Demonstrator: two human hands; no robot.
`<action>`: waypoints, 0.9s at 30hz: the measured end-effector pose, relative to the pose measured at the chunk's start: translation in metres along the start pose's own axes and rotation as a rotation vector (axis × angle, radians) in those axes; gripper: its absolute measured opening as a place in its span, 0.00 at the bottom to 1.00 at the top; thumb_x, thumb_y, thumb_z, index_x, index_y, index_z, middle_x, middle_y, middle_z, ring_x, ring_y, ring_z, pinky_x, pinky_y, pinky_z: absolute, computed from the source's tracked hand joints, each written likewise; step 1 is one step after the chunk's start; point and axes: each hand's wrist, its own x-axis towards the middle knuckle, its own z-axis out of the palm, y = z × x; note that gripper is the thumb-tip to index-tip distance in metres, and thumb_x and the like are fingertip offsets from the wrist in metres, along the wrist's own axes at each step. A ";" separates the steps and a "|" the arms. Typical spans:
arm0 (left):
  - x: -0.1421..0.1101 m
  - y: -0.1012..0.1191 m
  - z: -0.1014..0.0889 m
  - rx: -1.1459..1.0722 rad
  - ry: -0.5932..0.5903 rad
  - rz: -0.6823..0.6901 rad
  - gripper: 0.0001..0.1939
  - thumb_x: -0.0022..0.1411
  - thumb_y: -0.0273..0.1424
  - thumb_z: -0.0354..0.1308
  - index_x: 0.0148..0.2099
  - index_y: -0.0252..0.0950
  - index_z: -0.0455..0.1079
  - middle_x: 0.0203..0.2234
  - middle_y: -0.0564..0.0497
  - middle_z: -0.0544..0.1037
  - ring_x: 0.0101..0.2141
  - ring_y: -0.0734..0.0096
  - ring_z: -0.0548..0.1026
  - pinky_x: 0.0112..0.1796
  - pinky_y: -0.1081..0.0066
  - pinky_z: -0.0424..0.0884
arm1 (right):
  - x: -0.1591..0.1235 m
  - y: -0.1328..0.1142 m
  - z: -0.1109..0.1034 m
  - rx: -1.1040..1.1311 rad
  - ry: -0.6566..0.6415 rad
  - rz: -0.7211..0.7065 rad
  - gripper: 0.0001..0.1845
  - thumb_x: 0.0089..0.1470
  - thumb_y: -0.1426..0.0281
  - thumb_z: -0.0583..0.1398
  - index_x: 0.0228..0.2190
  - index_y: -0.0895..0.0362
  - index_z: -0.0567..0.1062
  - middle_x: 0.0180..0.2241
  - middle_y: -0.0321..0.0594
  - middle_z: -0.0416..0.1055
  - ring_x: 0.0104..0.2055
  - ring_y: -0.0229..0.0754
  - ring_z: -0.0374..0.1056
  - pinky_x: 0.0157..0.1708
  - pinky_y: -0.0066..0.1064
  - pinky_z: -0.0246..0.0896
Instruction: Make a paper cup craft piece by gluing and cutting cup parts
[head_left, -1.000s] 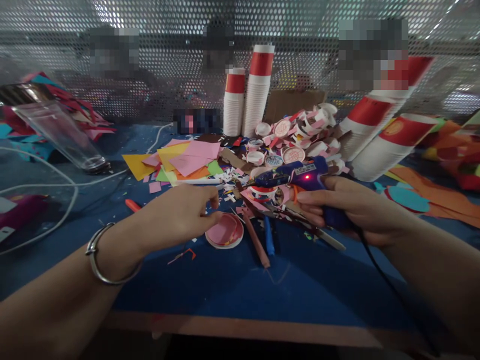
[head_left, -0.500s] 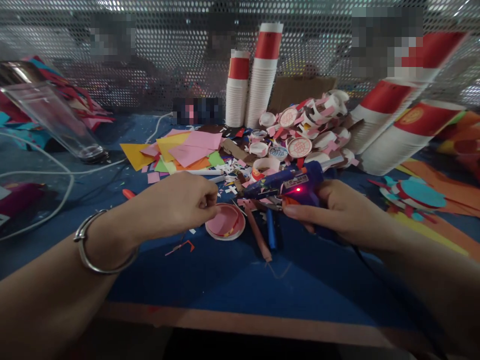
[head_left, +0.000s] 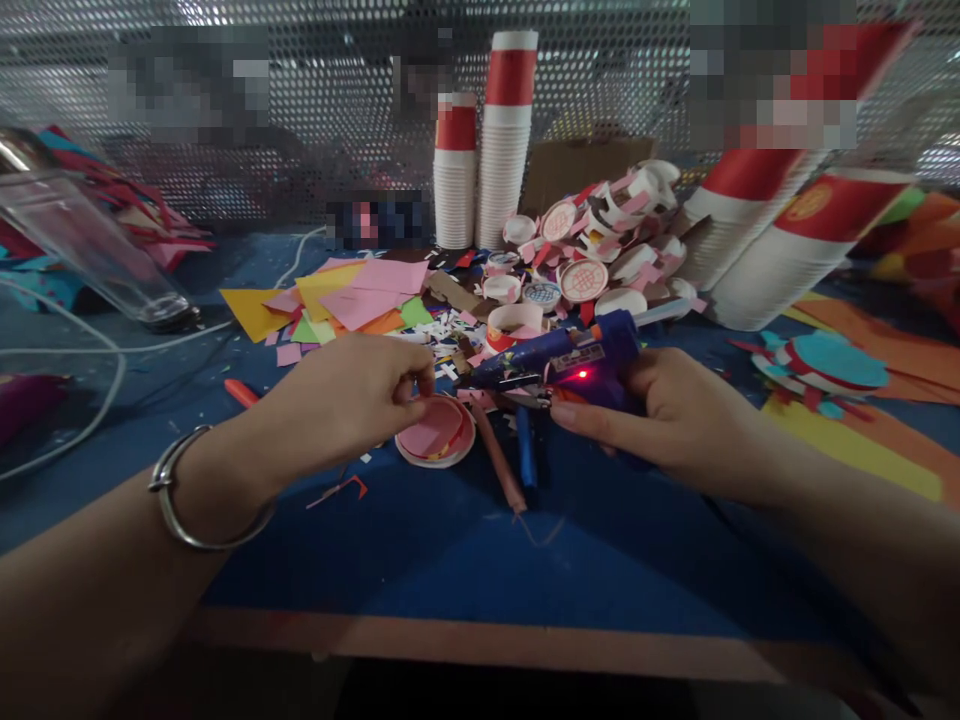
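Note:
My right hand (head_left: 660,425) is wrapped round the handle of a blue hot glue gun (head_left: 585,358) with a glowing red light. The gun's nozzle points left, above the paper scraps. My left hand (head_left: 364,400), with a silver bangle on the wrist, has its fingers curled and thumb and forefinger close together; what they hold, if anything, is hidden. Just beside its thumb, a round white cup piece with a pink paper disc (head_left: 429,430) rests on the blue table. Right of that lie a brown marker-like stick (head_left: 499,455) and a blue one (head_left: 527,450).
Tall stacks of paper cups (head_left: 510,140) stand at the back, and more cup stacks (head_left: 810,240) lean at the right. Between them is a heap of cut cup pieces (head_left: 600,260). Coloured paper (head_left: 375,290) lies left of centre; a glass bottle (head_left: 97,240) tilts at far left.
The glue gun has come down and left, its nozzle now nearer the pink disc and my left hand. My left hand stays curled beside the disc. The camera view has shifted slightly.

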 end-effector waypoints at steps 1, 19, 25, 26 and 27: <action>0.001 0.000 0.001 0.001 0.001 0.004 0.06 0.60 0.34 0.58 0.36 0.41 0.77 0.23 0.55 0.78 0.24 0.69 0.72 0.27 0.69 0.56 | 0.000 -0.001 0.000 -0.004 0.001 0.003 0.22 0.59 0.60 0.66 0.18 0.54 0.73 0.15 0.31 0.68 0.18 0.37 0.60 0.25 0.31 0.54; -0.006 0.004 0.005 0.189 0.074 0.047 0.09 0.65 0.36 0.56 0.39 0.41 0.77 0.34 0.49 0.82 0.36 0.59 0.77 0.29 0.66 0.58 | -0.001 0.003 0.000 -0.023 0.026 0.017 0.23 0.58 0.58 0.68 0.16 0.54 0.73 0.14 0.33 0.66 0.18 0.37 0.57 0.22 0.32 0.48; -0.006 0.005 0.007 0.132 0.051 0.052 0.09 0.64 0.35 0.56 0.40 0.41 0.77 0.33 0.50 0.82 0.33 0.61 0.76 0.31 0.66 0.60 | -0.001 -0.001 0.001 -0.042 0.032 0.008 0.24 0.58 0.59 0.67 0.16 0.54 0.71 0.13 0.33 0.61 0.20 0.38 0.56 0.24 0.31 0.48; -0.005 0.006 0.007 0.119 0.046 0.051 0.08 0.63 0.34 0.56 0.40 0.41 0.77 0.33 0.50 0.82 0.33 0.61 0.76 0.31 0.66 0.61 | -0.001 -0.001 0.002 -0.049 0.038 0.003 0.24 0.58 0.59 0.67 0.16 0.54 0.70 0.13 0.33 0.60 0.21 0.39 0.56 0.25 0.31 0.48; -0.004 0.006 0.007 0.112 0.041 0.048 0.08 0.62 0.32 0.56 0.39 0.41 0.77 0.33 0.50 0.82 0.33 0.61 0.76 0.31 0.66 0.61 | -0.001 -0.001 0.002 -0.056 0.040 -0.004 0.23 0.58 0.59 0.67 0.16 0.54 0.71 0.13 0.33 0.60 0.21 0.39 0.56 0.25 0.31 0.48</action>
